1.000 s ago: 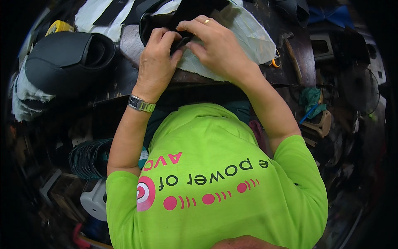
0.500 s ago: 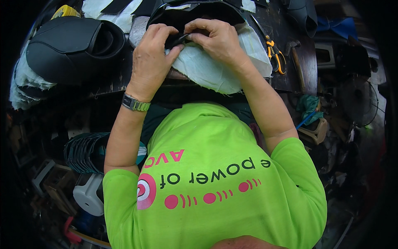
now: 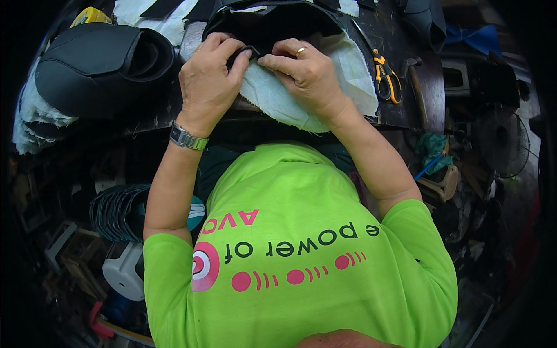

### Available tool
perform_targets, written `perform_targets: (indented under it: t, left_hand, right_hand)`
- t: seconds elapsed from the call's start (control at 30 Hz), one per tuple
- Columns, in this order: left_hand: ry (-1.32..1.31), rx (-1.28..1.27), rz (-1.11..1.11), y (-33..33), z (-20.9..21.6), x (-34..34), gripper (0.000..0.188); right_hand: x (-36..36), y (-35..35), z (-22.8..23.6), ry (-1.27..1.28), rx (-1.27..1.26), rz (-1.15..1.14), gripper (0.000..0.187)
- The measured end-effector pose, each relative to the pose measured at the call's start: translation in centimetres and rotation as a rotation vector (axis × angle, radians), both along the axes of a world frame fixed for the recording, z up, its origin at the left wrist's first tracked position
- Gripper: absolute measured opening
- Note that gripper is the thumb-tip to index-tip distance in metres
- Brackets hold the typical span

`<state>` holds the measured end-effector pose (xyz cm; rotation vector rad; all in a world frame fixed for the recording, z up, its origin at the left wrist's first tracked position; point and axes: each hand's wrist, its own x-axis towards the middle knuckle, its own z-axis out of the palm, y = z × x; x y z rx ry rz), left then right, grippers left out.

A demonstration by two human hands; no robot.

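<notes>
My left hand [image 3: 210, 78] is closed, pinching the folded edge of a black leather-like piece [image 3: 278, 24] between thumb and fingers. Just to its right is my right hand [image 3: 310, 72], its thumb and forefinger pressed together near the same edge. Whatever the right fingertips hold is too small to make out. Pale, frayed cloth [image 3: 284, 95] hangs from the black piece below my hands, over the table's near edge. The inside of the black piece is dark, and its far part is cut off by the picture's top.
Rolled black leather-like pieces [image 3: 87, 66] lie on the left, beside a yellow object [image 3: 91, 15]. On the table's right are scissors [image 3: 386, 78] with orange-and-black handles and a hammer [image 3: 416, 93]. Below stand a white stool [image 3: 125, 272] at left and a fan [image 3: 503, 142] at right.
My right hand has drawn back slightly to the right and down, away from my left fingers. The left hand keeps its pinch on the black edge, having shifted a little left.
</notes>
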<state>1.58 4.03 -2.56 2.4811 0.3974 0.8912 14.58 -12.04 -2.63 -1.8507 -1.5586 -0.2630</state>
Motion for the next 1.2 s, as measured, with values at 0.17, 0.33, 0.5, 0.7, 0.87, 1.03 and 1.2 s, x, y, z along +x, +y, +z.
perform_targets:
  t: [0.17, 0.33, 0.5, 0.7, 0.87, 1.03, 1.2]
  left_hand:
    - [-0.002, -0.165, -0.018, 0.1, -0.1, -0.1, 0.017]
    - [-0.071, 0.057, -0.172, 0.8, 0.1, -0.5, 0.014]
    - [-0.08, -0.123, -0.244, 1.0, -0.5, -1.9, 0.023]
    - [-0.083, -0.128, -0.242, 1.2, -0.8, -2.1, 0.023]
    - [-0.071, -0.066, -0.296, 2.1, -0.7, -2.4, 0.021]
    - [-0.036, 0.019, -0.381, 3.3, -0.6, -2.7, 0.021]
    - [-0.006, 0.104, -0.458, 4.4, -0.5, -2.7, 0.023]
  right_hand:
    - [-0.5, -0.1, 0.2, -0.037, -0.114, -0.023, 0.03]
    - [-0.6, -0.4, 0.6, -0.016, -0.136, -0.017, 0.03]
    - [-0.9, -0.5, 1.1, 0.322, -0.006, -0.014, 0.032]
    - [-1.0, 1.0, 1.2, 0.343, -0.053, -0.127, 0.032]
    - [-1.0, 1.4, 0.4, 0.324, 0.0, -0.131, 0.024]
    - [-0.8, 1.0, 0.3, 0.152, -0.02, -0.094, 0.021]
    - [-0.5, 0.9, 0.9, 0.001, -0.084, -0.059, 0.019]
